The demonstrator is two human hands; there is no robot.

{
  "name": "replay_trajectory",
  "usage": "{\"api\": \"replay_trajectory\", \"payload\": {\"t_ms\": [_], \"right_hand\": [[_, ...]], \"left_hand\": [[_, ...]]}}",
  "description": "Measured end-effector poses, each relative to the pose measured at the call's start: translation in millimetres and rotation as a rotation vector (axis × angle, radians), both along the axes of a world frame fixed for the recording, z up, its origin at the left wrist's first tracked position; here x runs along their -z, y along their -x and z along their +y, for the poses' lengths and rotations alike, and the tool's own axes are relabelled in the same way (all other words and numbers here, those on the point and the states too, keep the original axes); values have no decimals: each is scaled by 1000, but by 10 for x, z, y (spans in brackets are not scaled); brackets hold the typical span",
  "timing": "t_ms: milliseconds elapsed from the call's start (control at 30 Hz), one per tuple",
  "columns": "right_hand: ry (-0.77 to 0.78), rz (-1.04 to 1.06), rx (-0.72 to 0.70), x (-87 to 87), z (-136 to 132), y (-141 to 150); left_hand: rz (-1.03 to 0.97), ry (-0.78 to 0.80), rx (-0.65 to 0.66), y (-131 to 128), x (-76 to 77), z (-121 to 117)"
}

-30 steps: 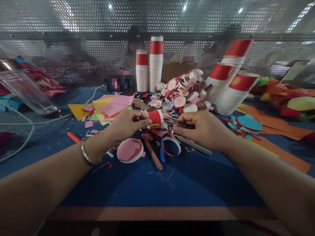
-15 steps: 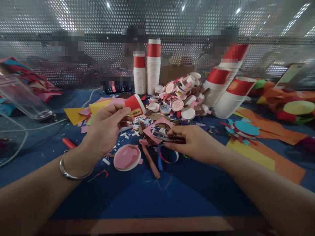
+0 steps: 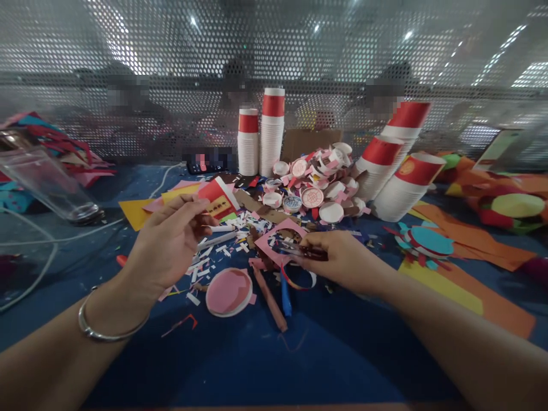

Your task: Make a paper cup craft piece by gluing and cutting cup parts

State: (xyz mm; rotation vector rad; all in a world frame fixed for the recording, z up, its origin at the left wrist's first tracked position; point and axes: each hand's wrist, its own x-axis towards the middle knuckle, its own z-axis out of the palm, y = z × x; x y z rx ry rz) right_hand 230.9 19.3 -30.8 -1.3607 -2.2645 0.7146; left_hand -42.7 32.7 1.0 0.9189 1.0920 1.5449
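Observation:
My left hand [image 3: 165, 242] is closed on a red paper cup piece [image 3: 220, 200] with a white rim, held tilted above the paper scraps. My right hand [image 3: 342, 260] grips scissors [image 3: 314, 250] with dark handles; the blades point left over a pink paper sheet [image 3: 266, 242] with a round hole. Just below the scissors lies a thin red and white paper ring [image 3: 314, 281]. Between my hands and nearer to me rest a white cup bottom with a pink paper disc [image 3: 229, 292], a brownish-pink stick [image 3: 270, 299] and a blue stick [image 3: 286, 297].
A heap of cut cup bottoms [image 3: 312, 197] stands at the back. Stacked paper cups [image 3: 249, 151] rise behind it, and more stacks lean [image 3: 396, 191] on the right. A clear bottle [image 3: 51, 182] tilts at the left. Orange paper [image 3: 509, 311] lies right.
My left hand has carried the red cup piece leftward, away from the scissors, and turned it. My right hand has lowered slightly with the scissors, and the holed pink sheet has come into view.

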Motion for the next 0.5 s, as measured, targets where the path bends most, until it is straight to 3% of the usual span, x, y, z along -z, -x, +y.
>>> {"api": "replay_trajectory", "payload": {"t_ms": [133, 300, 500], "right_hand": [[-13, 120, 94, -59, 178, 55], [-117, 324, 261, -116, 311, 151], [90, 608, 111, -28, 134, 368]], "left_hand": [[119, -42, 18, 32, 57, -18], [356, -134, 153, -36, 226, -121], [573, -133, 216, -112, 213, -233]]}}
